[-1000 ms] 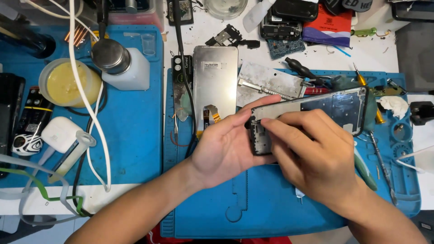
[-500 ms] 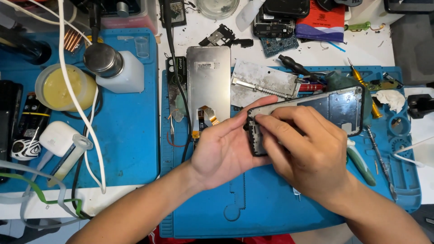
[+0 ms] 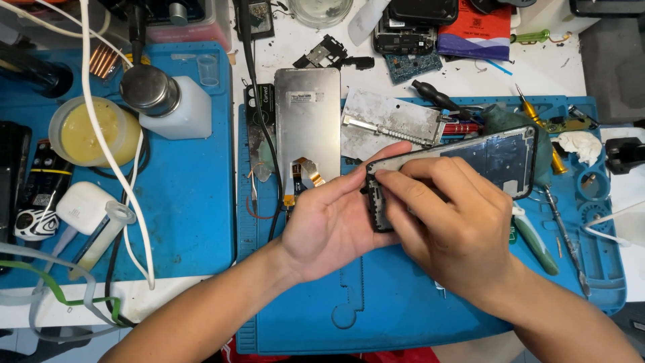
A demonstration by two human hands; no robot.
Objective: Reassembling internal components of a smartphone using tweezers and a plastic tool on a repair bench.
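Observation:
A black phone frame (image 3: 500, 156) with its inner metal plate showing lies tilted across both hands above the blue work mat (image 3: 403, 316). My left hand (image 3: 329, 225) cups the frame's near end from below, thumb along its upper edge. My right hand (image 3: 450, 225) lies over the frame, its fingertips pressing on the near end by the corner. A detached screen panel (image 3: 308, 124) with an orange flex cable lies face down just beyond my left hand.
A silver metal plate (image 3: 390, 122), screwdrivers (image 3: 537, 128), green-handled pliers (image 3: 534, 242) and tweezers lie on the mat's right side. On the left blue mat (image 3: 188, 208) stand a white pump bottle (image 3: 168, 101) and a yellow jar (image 3: 94, 131). White cables (image 3: 101, 134) cross there. Phone parts crowd the back edge.
Both hands and the frame hold nearly the same pose; the right fingertips shift slightly on the frame's near end. The view has drifted a little.

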